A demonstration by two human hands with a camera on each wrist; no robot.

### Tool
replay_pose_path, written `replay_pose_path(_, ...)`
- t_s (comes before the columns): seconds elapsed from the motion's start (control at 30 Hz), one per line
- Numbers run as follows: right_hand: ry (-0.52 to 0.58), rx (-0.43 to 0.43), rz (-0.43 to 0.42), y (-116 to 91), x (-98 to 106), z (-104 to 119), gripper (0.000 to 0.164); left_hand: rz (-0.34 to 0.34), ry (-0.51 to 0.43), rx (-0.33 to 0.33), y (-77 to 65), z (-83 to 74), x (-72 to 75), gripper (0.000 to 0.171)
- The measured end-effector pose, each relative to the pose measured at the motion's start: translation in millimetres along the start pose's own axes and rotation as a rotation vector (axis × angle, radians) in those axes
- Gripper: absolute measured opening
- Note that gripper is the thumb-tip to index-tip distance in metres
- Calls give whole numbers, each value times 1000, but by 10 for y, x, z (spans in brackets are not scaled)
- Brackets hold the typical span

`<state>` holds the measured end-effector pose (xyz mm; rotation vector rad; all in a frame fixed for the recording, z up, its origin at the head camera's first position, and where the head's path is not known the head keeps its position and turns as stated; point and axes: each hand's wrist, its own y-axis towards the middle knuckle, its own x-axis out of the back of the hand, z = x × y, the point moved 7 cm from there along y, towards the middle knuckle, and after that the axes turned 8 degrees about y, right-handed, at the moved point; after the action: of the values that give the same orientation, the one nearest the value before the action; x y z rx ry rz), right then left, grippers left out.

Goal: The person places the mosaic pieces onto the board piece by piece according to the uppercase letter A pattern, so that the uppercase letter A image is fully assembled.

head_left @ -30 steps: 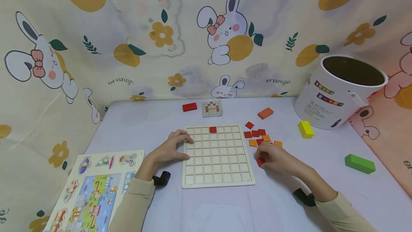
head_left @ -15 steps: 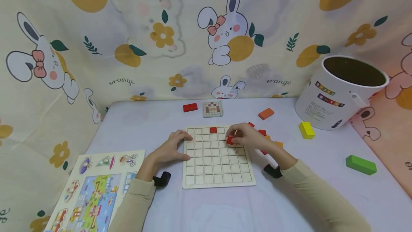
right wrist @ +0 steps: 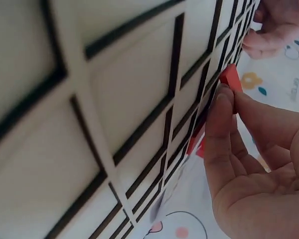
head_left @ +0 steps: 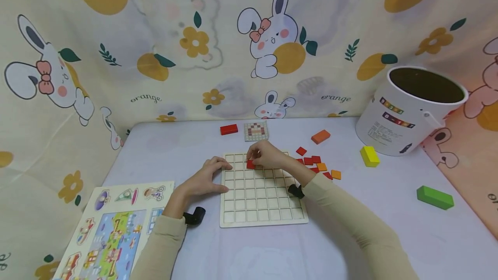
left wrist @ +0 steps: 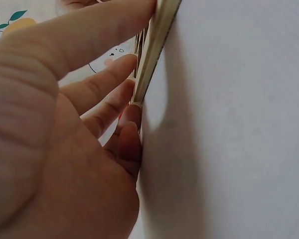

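Note:
A pale wooden grid board lies flat on the table. Thumb and fingertips of my left hand rest spread along its left edge; the left wrist view shows them against the board's side. Between thumb and fingers my right hand pinches a small red square tile, close over the upper rows, left of the middle. The right wrist view has this red tile tilted at the grid. My right hand covers part of the top row. Right of the board lie several loose red tiles and orange tiles.
Behind the board are a pattern card and a red block. An orange block, yellow block, green block and white bucket stand to the right. A picture puzzle board lies at left.
My right hand has taken the red tile from beside the loose tiles and carried it leftward over the board to the upper rows. My left hand stays at the board's left edge.

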<state>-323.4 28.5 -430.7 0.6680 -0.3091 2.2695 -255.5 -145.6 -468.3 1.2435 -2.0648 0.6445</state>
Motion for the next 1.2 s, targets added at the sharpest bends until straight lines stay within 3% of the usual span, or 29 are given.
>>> replay_pose_path(0.4,-313,-74,-42,-46,-104,72,22,-5,6,-16,0,-1,-5,58)
replay_pose_path(0.53,-251,-59,-59,-72,-48,82,29,3,23,-4,9,5,-8,57)
replay_pose_path(0.73,-122,45,-85,-251,103,125,28,5,30,14,12,13,-7,56)
replay_pose_path(0.83,-276,85,-38,-403,50,158,31,4,30,-3,11,-3,-7,56)
replay_pose_path(0.93,-522,101,71,-550,-132,142,49,2,24,-16,6,-18,0,56)
replay_pose_path(1.0,-628,90,139,-626,-259,107,64,-1,22,-12,3,-11,5,56)
replay_pose_path(1.07,-661,74,177,-685,-355,81,71,-5,23,-9,5,-9,3,57)
replay_pose_path(1.2,-618,33,189,-721,-436,84,74,-10,28,-4,11,0,1,59)
